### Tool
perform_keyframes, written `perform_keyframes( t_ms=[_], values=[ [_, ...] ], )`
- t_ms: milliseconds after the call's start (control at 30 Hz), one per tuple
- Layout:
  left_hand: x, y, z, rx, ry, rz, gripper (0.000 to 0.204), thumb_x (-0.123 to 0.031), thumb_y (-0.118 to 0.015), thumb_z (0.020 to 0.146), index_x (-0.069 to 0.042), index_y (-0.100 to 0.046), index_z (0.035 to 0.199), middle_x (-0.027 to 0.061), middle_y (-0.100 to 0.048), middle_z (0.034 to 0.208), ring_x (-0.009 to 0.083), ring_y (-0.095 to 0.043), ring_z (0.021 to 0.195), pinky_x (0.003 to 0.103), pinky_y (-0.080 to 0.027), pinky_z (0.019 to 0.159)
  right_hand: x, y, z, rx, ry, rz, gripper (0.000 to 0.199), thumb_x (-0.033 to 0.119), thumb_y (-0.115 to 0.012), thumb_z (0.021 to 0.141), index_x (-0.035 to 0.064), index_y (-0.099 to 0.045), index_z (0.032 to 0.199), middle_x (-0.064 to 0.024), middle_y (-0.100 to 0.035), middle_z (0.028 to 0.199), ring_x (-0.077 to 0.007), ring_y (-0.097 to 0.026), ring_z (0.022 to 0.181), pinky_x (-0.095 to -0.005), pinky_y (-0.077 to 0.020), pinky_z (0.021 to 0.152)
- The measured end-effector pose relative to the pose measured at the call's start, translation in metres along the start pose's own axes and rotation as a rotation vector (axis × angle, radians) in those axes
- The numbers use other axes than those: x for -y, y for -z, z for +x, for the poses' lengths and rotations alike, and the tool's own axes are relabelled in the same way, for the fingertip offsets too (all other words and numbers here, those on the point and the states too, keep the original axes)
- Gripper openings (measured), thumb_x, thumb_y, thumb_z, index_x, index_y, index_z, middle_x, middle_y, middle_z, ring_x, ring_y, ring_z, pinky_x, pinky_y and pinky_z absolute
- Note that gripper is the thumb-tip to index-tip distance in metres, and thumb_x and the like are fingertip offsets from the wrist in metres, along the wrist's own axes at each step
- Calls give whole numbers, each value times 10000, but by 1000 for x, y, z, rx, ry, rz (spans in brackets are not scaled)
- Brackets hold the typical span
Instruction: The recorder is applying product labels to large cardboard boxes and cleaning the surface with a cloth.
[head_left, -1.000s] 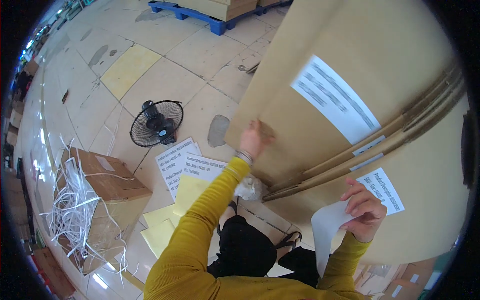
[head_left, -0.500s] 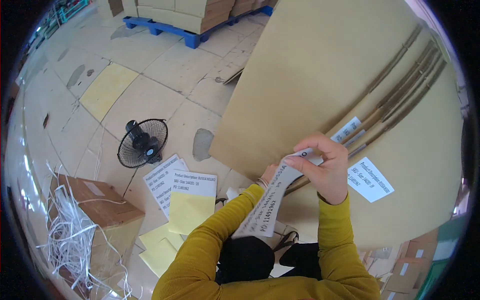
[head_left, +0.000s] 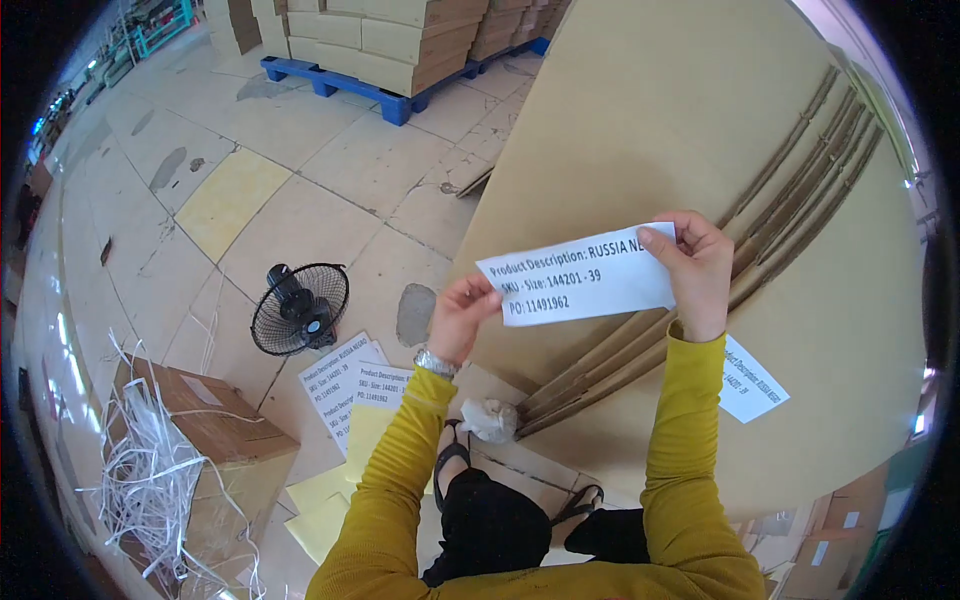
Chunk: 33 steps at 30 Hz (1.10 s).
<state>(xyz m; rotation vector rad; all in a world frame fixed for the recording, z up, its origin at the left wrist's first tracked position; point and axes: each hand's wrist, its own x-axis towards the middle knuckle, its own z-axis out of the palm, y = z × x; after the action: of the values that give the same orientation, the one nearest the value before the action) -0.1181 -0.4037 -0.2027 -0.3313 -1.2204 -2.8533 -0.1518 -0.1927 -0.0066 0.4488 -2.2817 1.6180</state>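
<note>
A white printed label (head_left: 575,285) is stretched flat between my two hands, its dark print facing me. My left hand (head_left: 462,318) pinches the left end between thumb and fingers. At the upper right corner, my right hand (head_left: 697,268) grips it with the thumb in front. Behind the label stand large flat cardboard pieces (head_left: 600,150), with several dark upper edges showing side by side. Another white label (head_left: 755,385) lies against the right-hand cardboard face, partly hidden by my right sleeve.
Printed sheets (head_left: 335,385) and yellow paper (head_left: 372,437) lie on the floor at left. A black fan (head_left: 300,308) stands beyond them. A brown carton (head_left: 225,415) holds white strapping scraps. Crumpled clear plastic (head_left: 490,420) sits by my feet. Stacked cartons rest on a blue pallet (head_left: 395,106).
The label hung down from my right hand and now is pulled out sideways. My left hand has come from behind it to its left end. My right hand has moved up and rightward.
</note>
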Motion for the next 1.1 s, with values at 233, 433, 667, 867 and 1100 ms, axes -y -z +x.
perform_keyframes(
  t_ms=[233, 433, 667, 867, 1100],
  values=[
    [-69, -6, 113, -104, -255, 527, 265, -36, -686, 748, 24, -611, 995, 30, -638, 771, 89, -569, 672, 222, -464, 640, -46, -18, -4, -541, -18, 60, 688, -32, -719, 675, 6, -401, 1285, -29, -586, 667, -62, -511, 603, -185, -393, 556],
    [-87, -26, 160, -151, -386, 769, 621, -22, -727, 700, 35, -445, 1250, 55, -639, 746, 73, -570, 638, 209, -465, 589, -67, -37, 8, -714, 162, -70, 737, -24, -702, 701, 32, -319, 1328, -7, -541, 669, -63, -477, 624, -177, -371, 595],
    [-69, -22, 174, -171, -448, 645, 637, -2, -722, 695, 36, -433, 1261, 46, -636, 732, 66, -568, 639, 200, -463, 599, -75, -42, 19, -771, 244, -91, 708, -18, -680, 729, 25, -299, 1324, -2, -537, 697, -67, -468, 633, -187, -376, 604],
    [-62, -25, 180, -242, -452, 701, 627, 9, -716, 695, 37, -438, 1257, 41, -639, 735, 62, -568, 640, 193, -466, 614, -82, -39, 22, -749, 259, -115, 689, -4, -672, 745, 21, -298, 1323, -13, -554, 713, -71, -491, 678, -196, -391, 619],
    [-57, -26, 182, -290, -452, 618, 604, 10, -722, 670, 33, -483, 1224, 29, -631, 697, 61, -560, 612, 200, -461, 584, -88, -37, 24, -738, 288, -173, 690, -2, -675, 742, 25, -303, 1323, -32, -574, 727, -96, -508, 651, -218, -420, 630]
  ],
)
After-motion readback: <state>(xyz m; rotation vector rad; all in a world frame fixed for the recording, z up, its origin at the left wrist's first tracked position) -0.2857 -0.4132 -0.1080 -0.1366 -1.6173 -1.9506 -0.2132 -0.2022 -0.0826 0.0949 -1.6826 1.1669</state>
